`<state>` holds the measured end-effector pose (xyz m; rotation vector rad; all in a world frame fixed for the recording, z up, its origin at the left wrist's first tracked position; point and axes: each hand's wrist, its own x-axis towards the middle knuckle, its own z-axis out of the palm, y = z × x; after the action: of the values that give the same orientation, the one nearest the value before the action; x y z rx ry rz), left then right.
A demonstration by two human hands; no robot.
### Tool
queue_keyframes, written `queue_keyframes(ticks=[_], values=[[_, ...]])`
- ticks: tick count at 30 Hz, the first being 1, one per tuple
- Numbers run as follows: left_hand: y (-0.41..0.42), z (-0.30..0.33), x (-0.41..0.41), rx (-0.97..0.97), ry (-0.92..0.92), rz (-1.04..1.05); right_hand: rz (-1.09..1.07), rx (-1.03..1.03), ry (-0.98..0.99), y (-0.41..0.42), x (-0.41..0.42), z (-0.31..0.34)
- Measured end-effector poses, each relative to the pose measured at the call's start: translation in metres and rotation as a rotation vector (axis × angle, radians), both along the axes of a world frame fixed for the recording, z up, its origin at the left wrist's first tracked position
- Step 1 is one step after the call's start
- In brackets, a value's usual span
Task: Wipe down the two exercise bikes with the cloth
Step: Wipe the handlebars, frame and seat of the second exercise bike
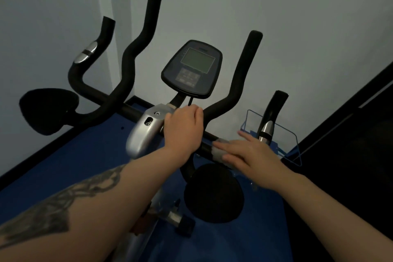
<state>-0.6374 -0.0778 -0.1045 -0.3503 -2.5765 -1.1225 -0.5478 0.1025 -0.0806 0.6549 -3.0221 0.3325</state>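
Handlebars of black foam fill the left of the view, an elbow pad at their end, as we lean over the exercise bike in a corner of pale walls. At centre the console stands dark on its stem above the silver clamp cover. Our left hand, forearm tattooed, curls round the crossbar just right of that cover and steadies the frame. Farther right, our right hand lies flat, fingers straight, pressing the pale cloth onto the bar above the second elbow pad; the two hands sit near each other but apart. Beyond them a grip with a silver pulse sensor rises before a blue wire rack. We judge the wiping of this bike under way, with no second bike in sight. Risk lies ahead: the cloth, held only by a flat palm, could slip off the round bar, and a hard sweep rightward could knock knuckles against the sensor grip or snag the rack.
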Motion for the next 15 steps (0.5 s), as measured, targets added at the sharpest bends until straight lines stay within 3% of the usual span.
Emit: queue_keyframes(ticks=[2, 6, 10, 15], values=[[0.000, 0.002, 0.001, -0.005, 0.000, -0.018, -0.090, -0.066, -0.038, -0.022, -0.012, -0.003], [-0.003, 0.000, 0.003, 0.060, -0.049, -0.026, -0.117, -0.009, -0.104, -0.022, -0.018, 0.006], [-0.003, -0.005, 0.002, 0.120, -0.097, 0.005, -0.061, -0.022, -0.021, 0.010, 0.010, 0.008], [-0.003, -0.003, 0.000, 0.113, -0.098, 0.009, -0.115, -0.073, -0.037, -0.029, -0.002, -0.002]])
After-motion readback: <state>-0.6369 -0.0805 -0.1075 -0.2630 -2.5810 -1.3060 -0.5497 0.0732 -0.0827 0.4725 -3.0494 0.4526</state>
